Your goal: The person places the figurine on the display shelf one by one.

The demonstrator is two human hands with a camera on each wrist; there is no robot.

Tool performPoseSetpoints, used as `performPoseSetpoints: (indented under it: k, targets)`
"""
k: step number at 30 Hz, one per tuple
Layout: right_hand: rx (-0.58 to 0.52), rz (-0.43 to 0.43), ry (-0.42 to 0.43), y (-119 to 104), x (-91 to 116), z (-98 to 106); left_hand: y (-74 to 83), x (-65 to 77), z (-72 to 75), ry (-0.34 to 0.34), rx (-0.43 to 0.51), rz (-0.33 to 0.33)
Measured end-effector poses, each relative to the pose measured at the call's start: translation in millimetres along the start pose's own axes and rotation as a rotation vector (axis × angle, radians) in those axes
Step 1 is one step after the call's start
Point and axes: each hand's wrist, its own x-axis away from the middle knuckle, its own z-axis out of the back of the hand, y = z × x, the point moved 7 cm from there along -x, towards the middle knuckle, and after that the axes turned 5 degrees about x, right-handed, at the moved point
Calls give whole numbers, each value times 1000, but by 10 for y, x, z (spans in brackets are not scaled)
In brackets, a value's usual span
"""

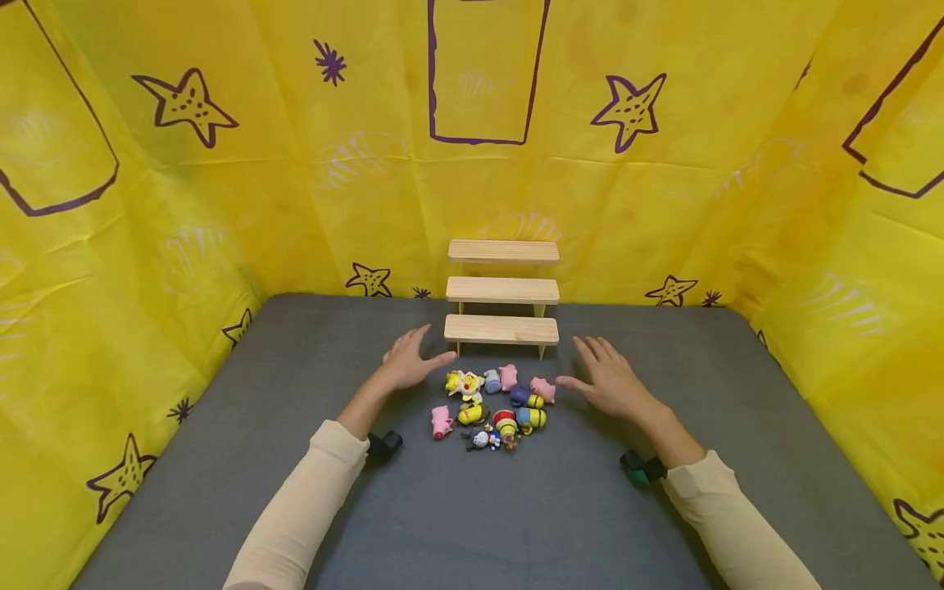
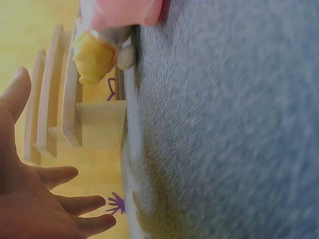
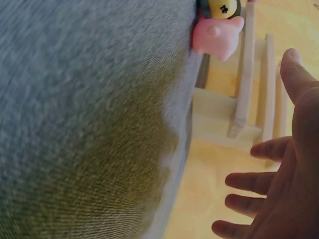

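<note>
Figurines (image 1: 506,421) between both hands (image 1: 404,362) (image 1: 614,383)

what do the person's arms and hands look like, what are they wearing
Both the left hand and right hand are bare, without gloves. The left sleeve and right sleeve are plain cream, ending short of the wrists. By each cuff is a small black device: left one and right one, the latter showing some green.

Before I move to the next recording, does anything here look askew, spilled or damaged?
Nothing looks spilled or damaged. The toy figures form a loose jumble on the grey surface, several lying down rather than standing; the three-step wooden stand behind them looks straight and upright.
</note>
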Motion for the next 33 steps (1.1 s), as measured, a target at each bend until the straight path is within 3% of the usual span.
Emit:
performPoseSetpoints:
  k: [7, 14, 26, 33]
  targets:
    - [-48, 47, 1, -135, 19, 46, -4, -11, -26, 11, 150, -14]
    - [-83, 99, 22, -198, 59, 37, 10, -47, -52, 18, 282, 45]
    - [-73, 201, -40, -306, 71, -35, 62, -95, -63, 49, 427, 62]
    - [-62, 206, -45, -360, 54, -85, 80, -120, -58, 86, 468, 74]
